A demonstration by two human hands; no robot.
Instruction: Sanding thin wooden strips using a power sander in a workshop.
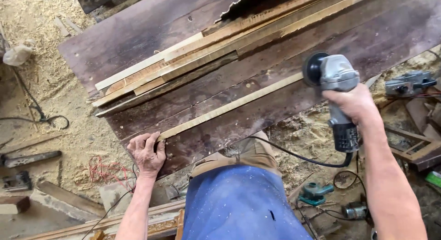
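Lying strip: a long, pale wood strip (229,105) is seen flat on the dark plank surface (151,24), running diagonally from its near end to its far end.
Grinder: a grey angle grinder (334,90) is held at the far end of the strip, its black disc turned toward the wood; whether the disc touches the strip cannot be told.
Right hand: the right hand (354,103) is closed fully around the grinder's body, with the black cord (294,155) trailing from the tool's rear.
Left hand: the left hand (147,150) is laid at the near end of the strip, fingers curled over the end and pressing it down; nothing is lifted.
Handling of the strip: it is judged light, thin and stiff along its length but easily flexed or snapped sideways, and apt to skid on the dusty surface; a hold at the near end, away from the disc, is judged safest.
Handling of the grinder: it is judged heavy and rigid, best gripped around the body behind the head.
Beyond the strip: a stack of similar pale strips (193,61) is piled further up the surface.
Below the strip: sawdust (41,19) is spread over the floor, with a teal tool (316,193) and a red wire tangle (103,170) lying near.
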